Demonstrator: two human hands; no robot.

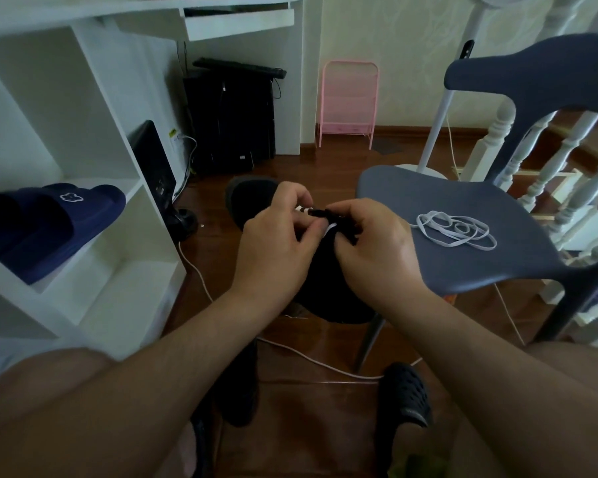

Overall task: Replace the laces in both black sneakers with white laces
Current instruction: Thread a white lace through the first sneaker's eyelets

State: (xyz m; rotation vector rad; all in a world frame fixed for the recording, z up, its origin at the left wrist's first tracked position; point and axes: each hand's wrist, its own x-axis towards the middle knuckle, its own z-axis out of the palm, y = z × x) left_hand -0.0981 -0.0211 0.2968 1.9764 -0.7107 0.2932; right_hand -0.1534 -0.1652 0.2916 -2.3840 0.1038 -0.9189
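A black sneaker is held up in front of me, toe pointing away, its heel half hidden behind my hands. My left hand grips the sneaker's upper and pinches at the lacing near the top. My right hand pinches the black lace at the eyelets. A bit of white shows between my fingers; what it is I cannot tell. A loose white lace lies in a coil on the blue-grey chair seat to the right. A second dark shoe stands on the floor below.
White shelving at left holds navy slides. A computer tower and pink rack stand at the back. A white cable crosses the wooden floor. White balusters are at right. My foot wears a black clog.
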